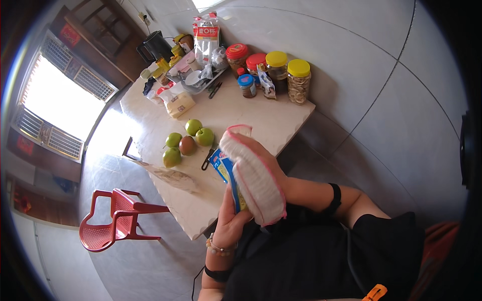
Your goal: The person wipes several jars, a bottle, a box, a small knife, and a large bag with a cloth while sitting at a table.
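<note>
In the fingers of my left hand is a blue and yellow plastic packet that bears writing. My right hand grips a white cloth with pink stitched edges, held folded right against the packet. The cloth covers part of the packet and hides some of my right fingers. Both hands are raised above the near part of the pale table. Just beyond the packet, a black-handled tool, perhaps a peeler, lies on the tabletop.
Several green pears or apples and a reddish one sit together beyond my hands. A clear plastic bag lies left. Lidded jars, a tray, a tissue pack and a black kettle stand farther back. A red chair is at left.
</note>
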Demonstrator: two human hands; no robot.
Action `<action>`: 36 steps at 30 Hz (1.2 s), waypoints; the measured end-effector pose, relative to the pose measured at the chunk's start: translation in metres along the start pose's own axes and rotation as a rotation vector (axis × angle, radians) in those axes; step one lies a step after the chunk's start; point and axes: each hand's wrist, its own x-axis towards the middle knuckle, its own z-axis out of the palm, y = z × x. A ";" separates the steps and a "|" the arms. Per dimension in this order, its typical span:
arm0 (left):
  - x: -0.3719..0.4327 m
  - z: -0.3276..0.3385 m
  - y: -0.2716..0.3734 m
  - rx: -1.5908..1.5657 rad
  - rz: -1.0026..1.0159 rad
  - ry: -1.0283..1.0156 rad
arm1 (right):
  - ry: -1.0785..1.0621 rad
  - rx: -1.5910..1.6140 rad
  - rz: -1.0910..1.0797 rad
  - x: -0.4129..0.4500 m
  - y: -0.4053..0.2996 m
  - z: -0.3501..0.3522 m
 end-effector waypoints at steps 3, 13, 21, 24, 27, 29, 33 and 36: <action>-0.004 0.006 0.004 -0.126 0.092 -0.009 | -0.244 1.077 0.755 -0.007 0.019 -0.022; 0.004 -0.008 0.015 -0.384 0.145 0.248 | -0.037 0.452 0.240 0.003 -0.030 -0.015; 0.009 0.003 0.017 -0.635 0.237 0.124 | -0.357 -0.611 -0.369 -0.007 -0.023 0.030; 0.009 -0.007 0.028 -0.595 0.292 0.134 | -0.563 -0.481 -0.341 -0.024 -0.038 0.030; 0.010 -0.007 0.035 -0.615 0.426 0.046 | -0.633 -0.407 -0.397 -0.029 -0.039 0.027; 0.013 -0.014 0.028 -0.499 0.288 0.121 | -0.656 -0.356 -0.326 -0.031 -0.036 0.018; 0.013 -0.002 0.025 -0.317 0.264 0.265 | -0.452 -0.583 -0.221 -0.017 -0.026 0.018; 0.008 -0.004 0.016 -0.333 0.243 0.243 | -0.151 0.450 0.309 0.005 -0.038 0.017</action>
